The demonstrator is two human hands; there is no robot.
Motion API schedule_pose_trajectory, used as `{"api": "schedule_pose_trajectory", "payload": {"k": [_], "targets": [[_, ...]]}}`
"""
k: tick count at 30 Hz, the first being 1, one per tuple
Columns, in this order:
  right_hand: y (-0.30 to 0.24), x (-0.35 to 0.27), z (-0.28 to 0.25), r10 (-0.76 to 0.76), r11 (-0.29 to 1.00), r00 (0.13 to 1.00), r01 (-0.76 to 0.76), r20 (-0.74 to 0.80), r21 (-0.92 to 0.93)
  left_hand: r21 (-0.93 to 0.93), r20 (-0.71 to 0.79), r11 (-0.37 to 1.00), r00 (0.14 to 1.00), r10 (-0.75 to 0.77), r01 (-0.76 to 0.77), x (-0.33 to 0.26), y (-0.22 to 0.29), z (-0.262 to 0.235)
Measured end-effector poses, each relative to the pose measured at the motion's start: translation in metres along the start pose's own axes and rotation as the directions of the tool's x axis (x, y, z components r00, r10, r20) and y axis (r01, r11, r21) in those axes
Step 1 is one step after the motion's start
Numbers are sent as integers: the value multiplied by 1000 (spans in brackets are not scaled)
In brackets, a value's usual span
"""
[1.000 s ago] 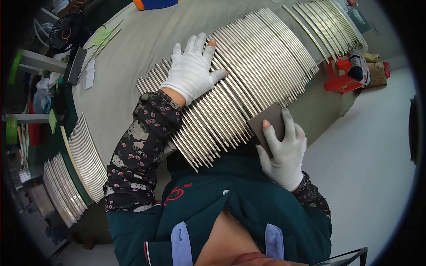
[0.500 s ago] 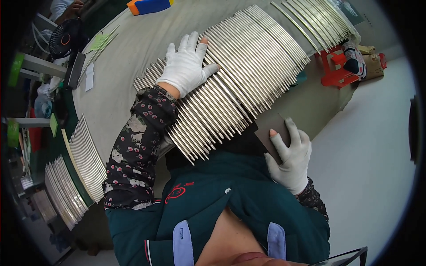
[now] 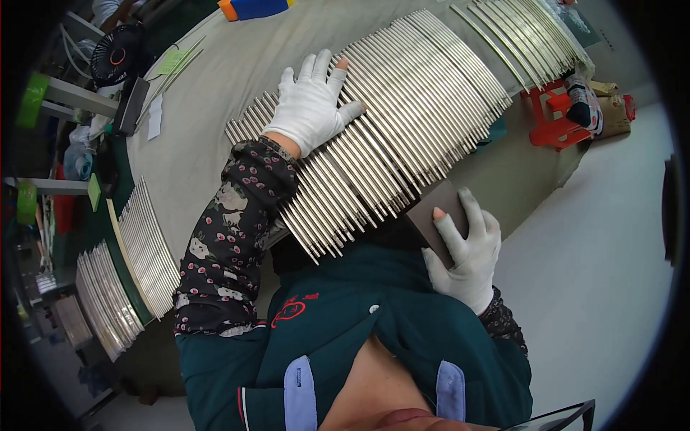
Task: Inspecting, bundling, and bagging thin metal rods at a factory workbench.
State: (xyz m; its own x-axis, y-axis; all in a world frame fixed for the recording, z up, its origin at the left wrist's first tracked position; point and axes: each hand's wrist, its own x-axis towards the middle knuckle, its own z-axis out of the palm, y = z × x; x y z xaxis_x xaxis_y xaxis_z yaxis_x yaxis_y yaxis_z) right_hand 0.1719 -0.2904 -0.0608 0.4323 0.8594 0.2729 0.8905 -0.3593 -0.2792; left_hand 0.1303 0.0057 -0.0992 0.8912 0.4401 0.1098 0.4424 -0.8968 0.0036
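Note:
A broad layer of shiny metal rods [image 3: 410, 93] lies side by side on the table, their near ends reaching past its edge toward my body. My left hand [image 3: 307, 111], in a white glove with a bare fingertip showing, rests flat across the rods with its fingers spread. To the right, below the rod ends, my gloved right hand [image 3: 467, 255] grips a flat, grey-brown rectangular block [image 3: 440, 215]. The block's upper left edge is close to the rod ends; whether it touches them I cannot tell. My palm hides part of it.
More rods [image 3: 532, 43] lie at the far right, near a red plastic stool [image 3: 553, 118] with bags on it. Rod bundles [image 3: 147, 248] stand at the left beside a rack [image 3: 79, 97]. A black fan [image 3: 117, 55] and a blue-orange object [image 3: 255, 7] are at the back.
The whole view has shifted slightly. My right hand and the block have come a little nearer the rod ends, and more of the block shows. My left hand stays flat on the rods.

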Motion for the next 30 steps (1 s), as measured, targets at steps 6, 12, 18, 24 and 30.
{"api": "schedule_pose_trajectory", "payload": {"k": [6, 12, 18, 24, 30], "targets": [[-2, 14, 6, -2, 1000, 1000, 2, -24, 7, 13, 1, 1000, 1000, 2, -2, -8, -1, -5], [-20, 65, 30, -100, 982, 991, 84, -87, -170, 7, -32, 1000, 999, 19, -19, -5, -2, -3], [-5, 26, 2, -70, 988, 996, 77, 55, -134, -13, -32, 1000, 999, 16, -16, -2, -1, 2], [4, 2, -8, -12, 1000, 1000, 13, 18, -25, -42, -19, 999, 1000, 9, -10, 8, 9, -5], [4, 4, -2, -92, 995, 996, 92, -12, 23, -159, -203, 971, 968, 145, -179, -6, -19, -6]]}}
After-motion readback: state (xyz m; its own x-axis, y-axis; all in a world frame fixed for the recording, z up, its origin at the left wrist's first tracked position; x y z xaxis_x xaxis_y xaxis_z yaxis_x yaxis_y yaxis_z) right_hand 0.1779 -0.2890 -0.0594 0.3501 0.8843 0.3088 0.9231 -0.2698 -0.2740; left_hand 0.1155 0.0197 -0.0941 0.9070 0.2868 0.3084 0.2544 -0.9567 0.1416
